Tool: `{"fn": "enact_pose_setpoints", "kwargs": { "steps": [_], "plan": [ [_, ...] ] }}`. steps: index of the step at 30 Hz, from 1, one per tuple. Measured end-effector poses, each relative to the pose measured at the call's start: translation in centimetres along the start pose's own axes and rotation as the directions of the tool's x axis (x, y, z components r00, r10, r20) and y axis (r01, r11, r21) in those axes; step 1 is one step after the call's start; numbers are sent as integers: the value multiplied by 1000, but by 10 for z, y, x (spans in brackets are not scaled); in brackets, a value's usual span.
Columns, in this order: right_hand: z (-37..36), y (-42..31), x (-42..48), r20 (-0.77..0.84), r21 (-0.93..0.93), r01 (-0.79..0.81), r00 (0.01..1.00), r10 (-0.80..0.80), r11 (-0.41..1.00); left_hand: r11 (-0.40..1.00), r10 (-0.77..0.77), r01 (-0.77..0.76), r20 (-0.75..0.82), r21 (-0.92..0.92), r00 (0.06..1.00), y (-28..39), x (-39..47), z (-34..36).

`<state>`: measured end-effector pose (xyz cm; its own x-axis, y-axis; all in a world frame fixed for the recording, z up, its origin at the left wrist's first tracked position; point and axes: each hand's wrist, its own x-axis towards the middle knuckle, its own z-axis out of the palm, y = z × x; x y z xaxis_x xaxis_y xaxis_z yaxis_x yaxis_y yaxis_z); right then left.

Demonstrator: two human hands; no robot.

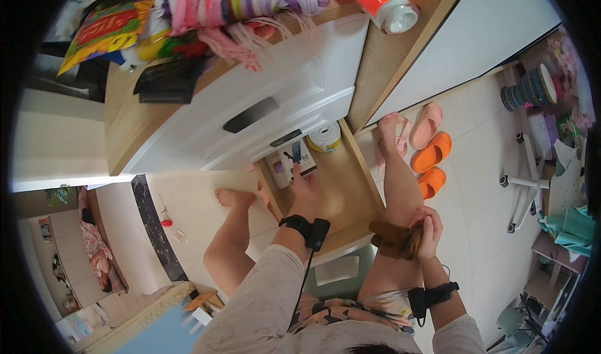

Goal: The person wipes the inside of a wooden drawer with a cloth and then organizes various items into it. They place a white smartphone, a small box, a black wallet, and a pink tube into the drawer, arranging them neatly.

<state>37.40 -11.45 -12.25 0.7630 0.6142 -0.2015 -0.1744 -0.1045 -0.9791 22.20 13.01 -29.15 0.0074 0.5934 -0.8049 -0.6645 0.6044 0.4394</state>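
Note:
My left hand (303, 189) reaches into a pulled-out wooden drawer (350, 185). Its fingertips are at a white box (305, 159) that bears a dark picture. A small dark object (296, 151) shows just beyond the fingertips; whether it is held or printed on the box I cannot tell. The fingers are partly blurred. Beside that box lies another pale box (277, 170), and a coiled white cord (324, 138) with a yellow edge sits in the drawer's far corner. My right hand (428, 234) grips a bunched brown cloth (396, 239) over my right leg.
White drawer fronts (291, 91) rise beyond the open drawer. Yarn bundles (249, 1) and a red can (380, 1) occupy the wooden top. Orange slippers (431, 152) and pink slippers (426, 126) lie on the floor near a wheeled chair base (528, 185). A person (96, 246) lies far left.

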Motion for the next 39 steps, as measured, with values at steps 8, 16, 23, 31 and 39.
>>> {"fn": "enact_pose_setpoints", "kwargs": {
  "steps": [8,16,23,31,39],
  "plan": [
    [-1,1,6,50,-4,51,997,-51,999,984,-151,123,235,131,960,17,33,-14],
    [4,0,8,42,-34,25,999,-23,999,981,-5,-14,99,194,995,20,29,1],
    [-6,2,8,-2,-135,46,999,-46,990,835,-63,-2,98,550,993,27,15,13],
    [-3,5,8,6,-119,53,999,-53,991,708,-13,-36,64,705,998,32,41,15],
    [-4,3,8,-11,-100,12,1000,-13,995,-510,256,-440,619,739,743,41,12,34]
  ]
}}
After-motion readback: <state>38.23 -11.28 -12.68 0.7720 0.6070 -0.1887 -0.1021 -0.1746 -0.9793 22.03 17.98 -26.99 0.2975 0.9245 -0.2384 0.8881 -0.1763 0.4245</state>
